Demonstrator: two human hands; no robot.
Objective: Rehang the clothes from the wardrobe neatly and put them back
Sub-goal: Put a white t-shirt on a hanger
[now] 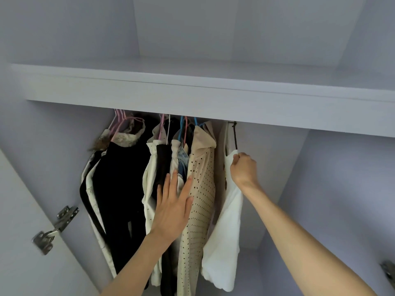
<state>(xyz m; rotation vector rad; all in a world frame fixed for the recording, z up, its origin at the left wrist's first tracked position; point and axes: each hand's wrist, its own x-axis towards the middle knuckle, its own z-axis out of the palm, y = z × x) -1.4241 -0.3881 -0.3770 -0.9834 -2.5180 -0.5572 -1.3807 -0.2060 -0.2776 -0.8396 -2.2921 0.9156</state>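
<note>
Wardrobe (213,99): white interior; a shelf edge runs left to right across the view, and the clothes hang below it.
White garment (224,227): hangs at the right end of the row, apart from the other clothes; long axis vertical, the hem pointing down and the shoulder edge up.
Dark hanger (235,135): carries the white garment; its hook points up behind the shelf edge, and its visible arm slopes down to the right hand.
Right hand (244,167): fingers curled round the upper shoulder edge of the white garment at the lower end of the dark hanger; grip closed on the fabric.
Left hand (173,210): fingers straight and spread, palm flat against the hanging clothes, holding nothing.
Dotted beige garment (201,199): hangs vertically just right of the left hand, touching its fingers.
Black garment (121,189): hangs at the left of the row.
Hangers (119,120): pink at left, blue towards the middle; hooks point up.
Door hinge (53,229): metal, near left.
</note>
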